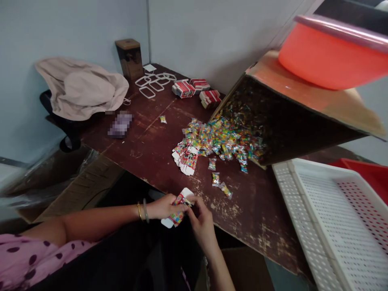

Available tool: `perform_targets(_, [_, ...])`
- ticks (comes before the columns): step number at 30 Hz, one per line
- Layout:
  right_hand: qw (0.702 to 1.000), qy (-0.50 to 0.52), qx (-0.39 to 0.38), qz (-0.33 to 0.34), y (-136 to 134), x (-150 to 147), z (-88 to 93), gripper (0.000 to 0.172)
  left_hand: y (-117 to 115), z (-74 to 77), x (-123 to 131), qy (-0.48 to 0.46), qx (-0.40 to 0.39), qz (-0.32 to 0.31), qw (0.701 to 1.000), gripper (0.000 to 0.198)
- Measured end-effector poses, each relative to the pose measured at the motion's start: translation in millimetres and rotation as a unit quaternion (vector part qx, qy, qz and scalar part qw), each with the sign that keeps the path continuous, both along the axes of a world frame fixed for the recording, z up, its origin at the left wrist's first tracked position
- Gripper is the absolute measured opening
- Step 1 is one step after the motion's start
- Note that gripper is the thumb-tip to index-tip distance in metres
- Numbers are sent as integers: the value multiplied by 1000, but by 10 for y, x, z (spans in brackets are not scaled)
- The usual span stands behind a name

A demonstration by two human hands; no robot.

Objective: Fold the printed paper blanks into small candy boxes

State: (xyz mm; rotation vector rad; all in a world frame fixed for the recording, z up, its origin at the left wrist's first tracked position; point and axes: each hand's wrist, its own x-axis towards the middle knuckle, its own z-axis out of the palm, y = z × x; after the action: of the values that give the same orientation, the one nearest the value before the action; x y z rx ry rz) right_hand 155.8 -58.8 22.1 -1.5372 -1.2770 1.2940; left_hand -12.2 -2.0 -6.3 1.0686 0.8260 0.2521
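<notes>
Left hand (165, 207): fingers closed round a small printed carton (176, 214), thumb on top; two bangles at the wrist
Right hand (201, 222): fingertips pinched together on the carton's right end; cannot tell whether a packet sits between them
Carton position: held tilted at the near edge of the dark wooden table (257, 210), white flap uppermost
Cardboard box (303, 121): tipped on its side, mouth toward the person; sweet packets (224, 139) inside it and spilling onto the table
Orange basin (330, 56): rests on the tipped box; contents hidden
Flat cartons (185, 158): fanned stack touching the spill's left edge
Loose packets (220, 182): a few between spill and hands
White perforated tray (333, 226): right of the table, red crate (368, 171) behind it
Red-and-white boxes (195, 89): grouped at the table's far side
</notes>
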Motion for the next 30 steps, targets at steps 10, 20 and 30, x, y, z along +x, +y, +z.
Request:
perform_targets(10, [898,341,-234,-149,-461,-113,-144,29,-204,88,-302,-7,97,-55,994,37])
perform_targets(20, [864,377,-321,-94,-474,-173,-168,26,-362,53,-506,53,58,-66,995,34])
perform_targets(30, [988,93,-97,70,-355,-342,-40,29,-450,59,-389,-25,-406,56,912,45])
